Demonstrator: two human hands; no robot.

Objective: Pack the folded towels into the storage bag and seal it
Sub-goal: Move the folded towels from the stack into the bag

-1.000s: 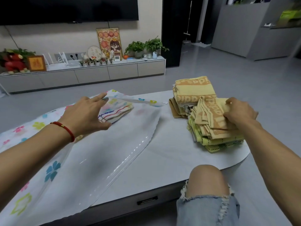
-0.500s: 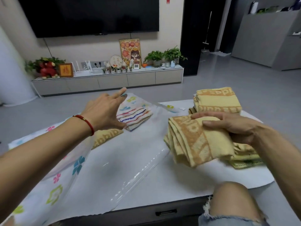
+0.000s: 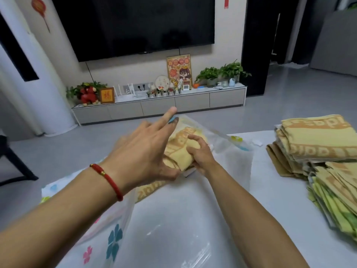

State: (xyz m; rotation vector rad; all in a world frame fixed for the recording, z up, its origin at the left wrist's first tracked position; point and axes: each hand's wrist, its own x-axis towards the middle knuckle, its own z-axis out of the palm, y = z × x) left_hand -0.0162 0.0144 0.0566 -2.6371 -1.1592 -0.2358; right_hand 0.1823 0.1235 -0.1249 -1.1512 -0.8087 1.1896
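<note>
Right hand (image 3: 201, 151) gripped folded towel (image 3: 183, 149), fingers curled over its top, pushing it into bag (image 3: 173, 219) mouth toward 11 o'clock. Towel's long axis ran 7-to-1 o'clock. Left hand (image 3: 143, 151) lay just beside towel at 9 o'clock, fingers straight and spread, lifting bag's upper film. One towel in hand; another visible inside bag (image 3: 148, 189); two stacks (image 3: 316, 140) waited at 3 o'clock, well apart.

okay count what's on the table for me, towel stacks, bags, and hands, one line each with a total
Towel stacks: 2
Storage bag: 1
Hands, left hand and right hand: 2
Total: 5
</note>
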